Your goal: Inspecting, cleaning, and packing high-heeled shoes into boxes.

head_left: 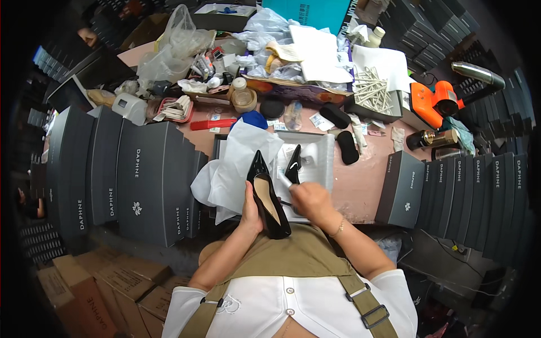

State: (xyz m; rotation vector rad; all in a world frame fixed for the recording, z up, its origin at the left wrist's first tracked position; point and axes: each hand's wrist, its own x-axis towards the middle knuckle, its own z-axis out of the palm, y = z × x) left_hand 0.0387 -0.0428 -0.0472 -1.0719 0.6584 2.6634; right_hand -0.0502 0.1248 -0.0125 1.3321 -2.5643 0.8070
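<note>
My left hand (251,211) grips a black pointed high-heel shoe (267,197) by its side, toe pointing away from me, tan insole facing up. My right hand (309,200) is closed around a small light-coloured tool (285,180) held just right of the shoe's opening. Both hands hover over the near edge of an open shoe box (324,163) lined with white tissue paper (239,163). A second black shoe (293,164) lies inside the box.
Rows of dark grey shoe boxes stand at left (135,180) and right (468,197). The pink table (360,186) holds dark pads, a tray of white sticks (372,90), an orange heat gun (439,101), plastic bags and bottles. Brown cartons (107,287) sit at lower left.
</note>
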